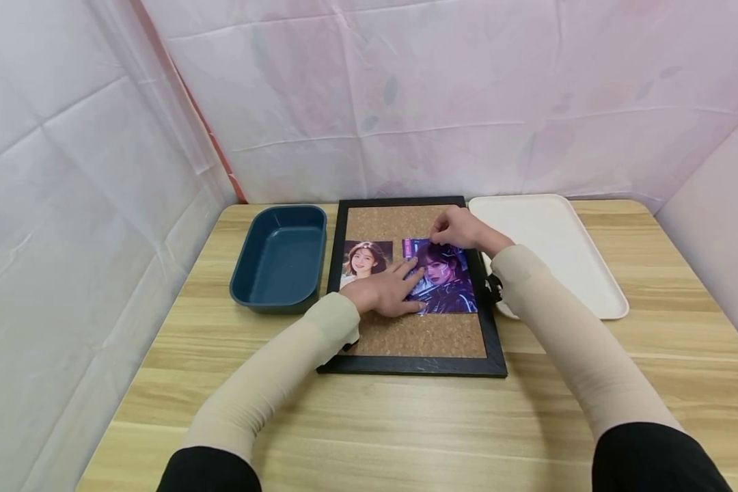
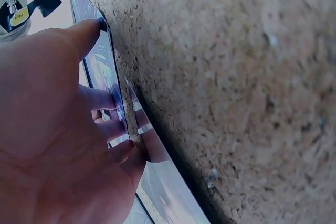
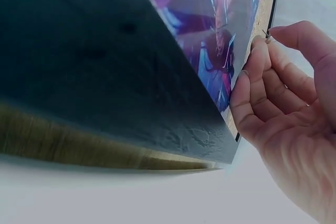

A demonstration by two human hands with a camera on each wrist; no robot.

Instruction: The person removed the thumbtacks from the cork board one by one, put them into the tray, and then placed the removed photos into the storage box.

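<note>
A glossy purple-toned portrait photo (image 1: 439, 277) lies flat on a black-framed cork pinboard (image 1: 418, 335), right of a second portrait photo with a dark-haired figure (image 1: 365, 262). The left hand (image 1: 386, 292) rests palm down, fingers straight, pressing the purple photo's left edge against the cork. The right hand (image 1: 459, 227) has its grip closed, fingertips pinched together at the photo's top edge on something too small to make out. Both arms wear beige sleeves. The pinboard sits on a light wooden tabletop (image 1: 406, 424), between a dark blue rectangular plastic tub (image 1: 281, 260) and a white flat tray (image 1: 559, 239). Pale pink fabric walls (image 1: 443, 96) enclose the space.
</note>
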